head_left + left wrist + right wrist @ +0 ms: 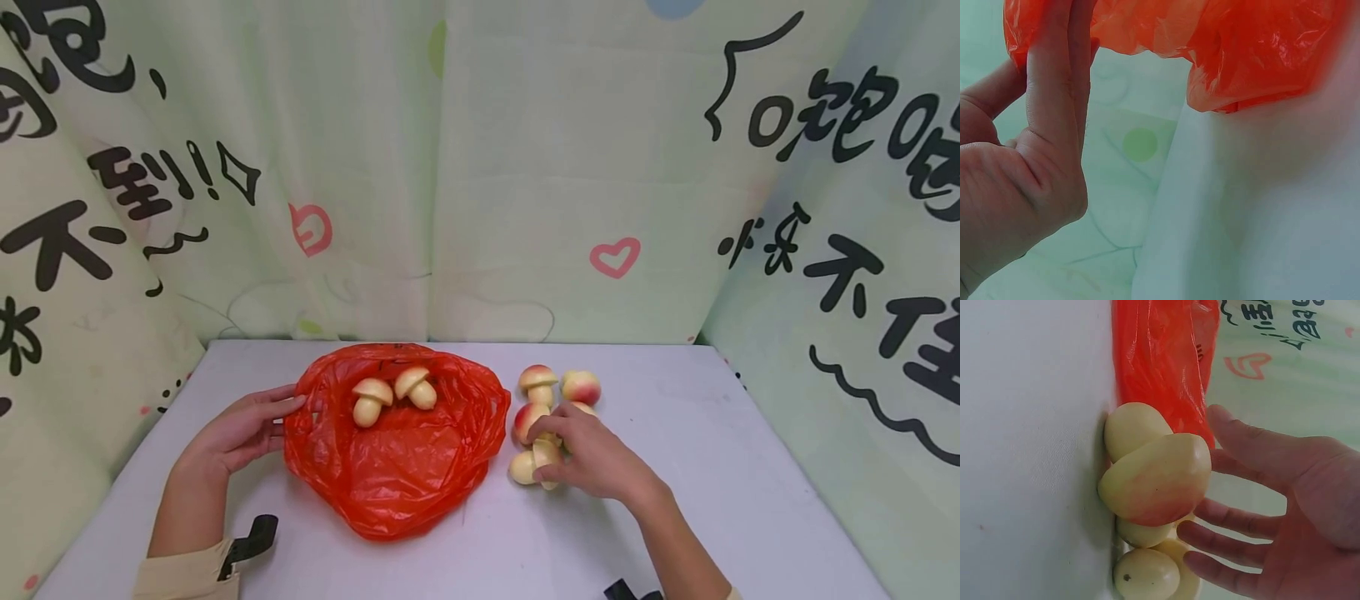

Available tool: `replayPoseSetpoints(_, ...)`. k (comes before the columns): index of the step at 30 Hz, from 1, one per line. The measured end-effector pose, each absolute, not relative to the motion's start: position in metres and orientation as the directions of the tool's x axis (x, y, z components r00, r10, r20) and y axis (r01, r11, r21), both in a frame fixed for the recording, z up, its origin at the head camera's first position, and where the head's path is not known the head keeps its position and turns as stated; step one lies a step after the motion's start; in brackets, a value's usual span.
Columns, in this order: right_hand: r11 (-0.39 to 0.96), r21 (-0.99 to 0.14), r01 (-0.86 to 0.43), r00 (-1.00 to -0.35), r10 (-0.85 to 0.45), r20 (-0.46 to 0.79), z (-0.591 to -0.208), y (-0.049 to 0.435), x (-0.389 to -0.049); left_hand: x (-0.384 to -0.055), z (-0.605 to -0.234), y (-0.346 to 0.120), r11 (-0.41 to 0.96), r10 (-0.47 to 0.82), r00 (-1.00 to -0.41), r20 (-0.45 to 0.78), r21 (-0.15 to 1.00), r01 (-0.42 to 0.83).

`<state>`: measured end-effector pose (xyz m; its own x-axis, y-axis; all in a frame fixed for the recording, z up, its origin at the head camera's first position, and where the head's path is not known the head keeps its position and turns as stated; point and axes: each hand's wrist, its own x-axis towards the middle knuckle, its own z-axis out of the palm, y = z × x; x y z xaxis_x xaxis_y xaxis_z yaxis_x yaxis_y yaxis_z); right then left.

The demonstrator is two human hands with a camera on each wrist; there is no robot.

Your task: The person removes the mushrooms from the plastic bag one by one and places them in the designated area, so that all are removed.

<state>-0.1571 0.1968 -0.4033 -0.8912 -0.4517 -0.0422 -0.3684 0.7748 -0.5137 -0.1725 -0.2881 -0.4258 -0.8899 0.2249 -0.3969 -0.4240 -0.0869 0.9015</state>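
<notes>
My left hand (251, 429) holds the left rim of a red plastic bag (390, 487), thumb and fingers on either side of the film. The bag lies spread with its mouth up, and two cream mushrooms (369, 402) rest inside. In the left wrist view, long fingers (1054, 75) reach up against the red film. To the right of the bag, my right hand (592, 454) is over a cluster of mushrooms. Its fingers are spread beside a cream mushroom with a pink blush (1160, 481) in the right wrist view, thumb standing apart from it.
Behind the right hand sit a mushroom with a reddish cap (537, 379) and a rounded cream-and-pink piece (581, 387). Everything rests on a white table (675, 500). Pale curtains (525, 208) with black lettering enclose the back and sides.
</notes>
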Motion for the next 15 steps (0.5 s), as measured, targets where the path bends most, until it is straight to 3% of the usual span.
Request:
replayPoseSetpoints(8,0.71,-0.592,-0.38,-0.899,-0.435,0.056,-0.406,0.194,-0.158,-0.171,-0.425,-0.288,-0.083,0.216,-0.887,-0.407,0.898,-0.432)
replayPoseSetpoints(15,0.605,-0.633,-0.483,-0.868,-0.425,0.256,-0.406,0.186,-0.161,-0.172,-0.426,-0.288,-0.085,0.218,-0.887,-0.408,0.897,-0.434)
